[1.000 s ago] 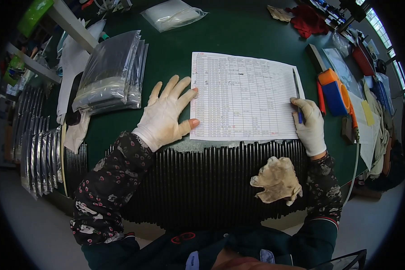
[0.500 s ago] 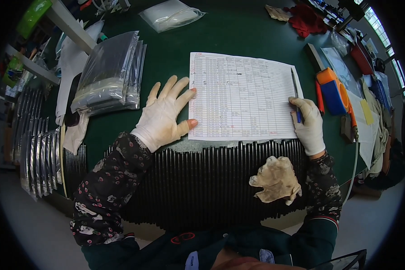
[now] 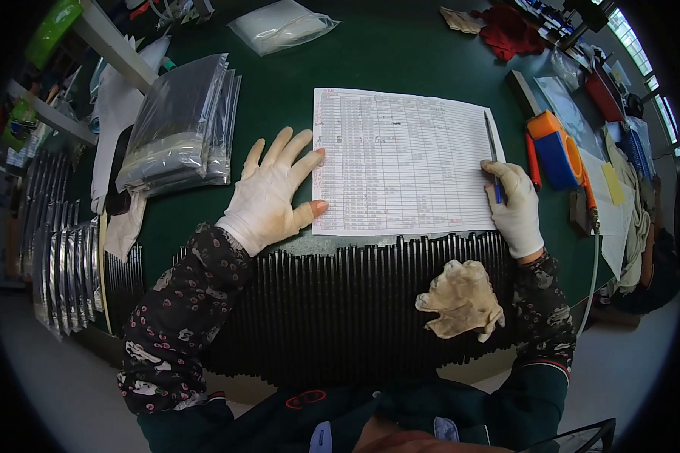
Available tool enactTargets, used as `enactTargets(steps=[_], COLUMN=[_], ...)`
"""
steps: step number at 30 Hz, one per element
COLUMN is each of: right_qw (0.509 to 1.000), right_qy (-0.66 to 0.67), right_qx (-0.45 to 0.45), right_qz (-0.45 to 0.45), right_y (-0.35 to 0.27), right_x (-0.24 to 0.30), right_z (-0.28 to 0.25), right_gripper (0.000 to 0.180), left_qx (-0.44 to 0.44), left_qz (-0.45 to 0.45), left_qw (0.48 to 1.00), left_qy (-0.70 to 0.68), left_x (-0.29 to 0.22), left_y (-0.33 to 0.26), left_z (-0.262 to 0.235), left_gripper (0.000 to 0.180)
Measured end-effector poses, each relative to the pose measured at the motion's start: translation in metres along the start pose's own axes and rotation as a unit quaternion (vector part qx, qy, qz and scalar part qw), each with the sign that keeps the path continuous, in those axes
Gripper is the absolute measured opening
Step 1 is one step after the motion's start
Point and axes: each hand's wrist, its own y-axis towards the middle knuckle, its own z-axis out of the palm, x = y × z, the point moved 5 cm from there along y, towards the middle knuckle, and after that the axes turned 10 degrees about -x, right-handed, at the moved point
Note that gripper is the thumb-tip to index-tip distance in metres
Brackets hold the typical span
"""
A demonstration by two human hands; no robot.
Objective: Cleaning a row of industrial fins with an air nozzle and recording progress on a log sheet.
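A printed paper sheet [image 3: 408, 170] with a ruled table and handwritten marks lies on the green table in front of me. My left hand [image 3: 268, 196], in a white glove with the thumb and index tips bare, rests palm down with fingers spread, thumb and index touching the sheet's left edge. At the sheet's right edge, my right hand [image 3: 520, 211], also gloved, is closed around a slim pen [image 3: 492, 140] with a blue end. The pen lies along the paper, pointing away from me. Between my forearms runs a row of thin black rods [image 3: 317, 317], with a crumpled stained glove [image 3: 461, 300] on top.
Stacked clear plastic bags [image 3: 177, 124] with dark contents sit at left. Farther back lies another clear bag [image 3: 283, 26]. An orange-and-blue tool [image 3: 555, 155] with a hose stands right of the sheet, near a red cloth [image 3: 510, 32]. Wrapped bundles [image 3: 64, 275] stand at far left.
The view has shifted very slightly. Both hands, the pen and the sheet keep their places relative to each other.
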Motion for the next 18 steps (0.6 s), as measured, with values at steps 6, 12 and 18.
enactTargets(steps=[6,12,18], right_qw=[0.969,0.899,0.875], right_qy=[0.153,0.353,0.394], right_qx=[-0.103,-0.123,-0.063], right_qz=[0.165,0.229,0.274], right_y=[0.001,0.046,0.083], right_x=[-0.024,-0.005,0.029], right_z=[-0.021,-0.041,-0.002], right_gripper=[0.019,0.038,0.033], left_qx=[0.011,0.023,0.018], left_qz=[-0.002,-0.006,-0.004], left_qw=[1.000,1.000,1.000], left_qy=[0.003,0.008,0.011], left_x=[0.000,0.002,0.001], left_y=[0.001,-0.001,0.000], left_z=[0.000,0.001,-0.001], left_gripper=[0.065,0.065,0.065])
